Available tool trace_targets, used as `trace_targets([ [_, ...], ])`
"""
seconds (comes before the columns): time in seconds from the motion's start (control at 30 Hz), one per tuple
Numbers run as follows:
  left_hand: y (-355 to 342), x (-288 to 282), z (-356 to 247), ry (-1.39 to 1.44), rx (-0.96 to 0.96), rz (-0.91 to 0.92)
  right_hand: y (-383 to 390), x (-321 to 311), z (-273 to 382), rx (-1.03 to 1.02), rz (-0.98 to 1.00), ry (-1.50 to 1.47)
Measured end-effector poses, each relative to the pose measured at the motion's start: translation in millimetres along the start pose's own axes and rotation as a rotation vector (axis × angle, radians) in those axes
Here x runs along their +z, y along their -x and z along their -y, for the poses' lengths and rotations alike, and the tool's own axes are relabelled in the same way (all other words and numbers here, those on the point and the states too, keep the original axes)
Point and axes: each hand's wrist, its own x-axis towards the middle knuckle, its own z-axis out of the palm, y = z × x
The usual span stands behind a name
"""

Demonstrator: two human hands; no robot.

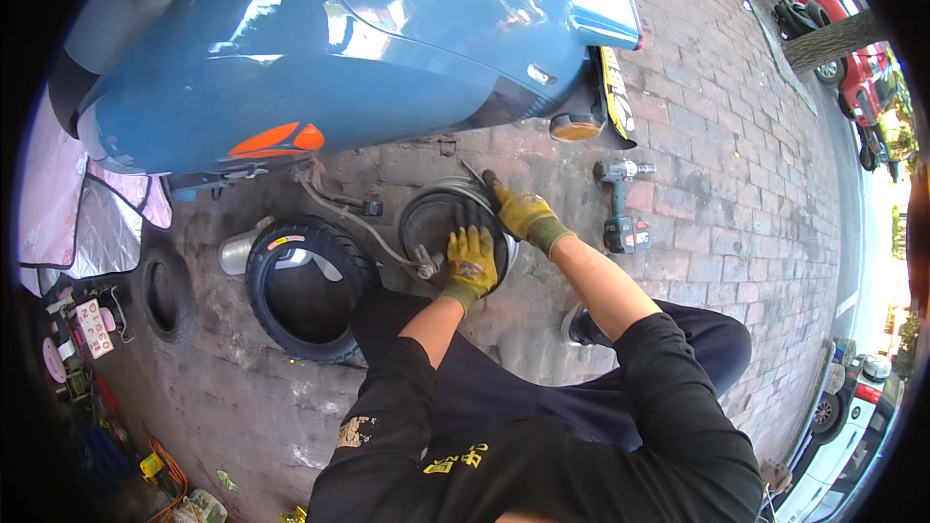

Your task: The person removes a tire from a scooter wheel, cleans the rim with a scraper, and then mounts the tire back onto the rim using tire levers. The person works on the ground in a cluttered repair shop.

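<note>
A scooter wheel (415,196) with a black rim edge lies on the brick paving in front of me, below the blue scooter. My left hand (472,260), in a yellow glove with dark fingers, rests on the wheel with its fingers stretched out over it. At the wheel's upper right edge, my right hand (523,211), gloved alike, is closed around a thin metal lever (472,170), whose tip sticks out to the left of the fingers. The rest of the lever is hidden by the glove. A hose with a metal fitting (424,263) touches the wheel's left side.
A blue scooter (387,68) stands across the top. Left of the wheel lies a loose black tyre (266,315), with a worn tyre (167,295) farther left. A cordless impact wrench (620,203) lies right of my hands. Orange cable (174,475) coils at lower left.
</note>
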Motion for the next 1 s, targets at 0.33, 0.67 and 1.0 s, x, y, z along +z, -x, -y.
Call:
trace_targets([
  [0.33, 26.1, 20.0, 24.3, -0.038, 0.628, 0.458, 22.8, 10.4, -24.0, 0.136, 0.031, 0.001],
  [0.67, 23.7, -12.8, 48.1, -0.046, 0.809, 0.32, 122.5, 56.4, -55.9, 0.222, 0.131, -0.108],
  [1.0, 47.6, -35.7, 57.4, -0.027, 0.662, 0.146, 128.6, 24.1, -14.0, 0.819, 0.421, -0.447],
])
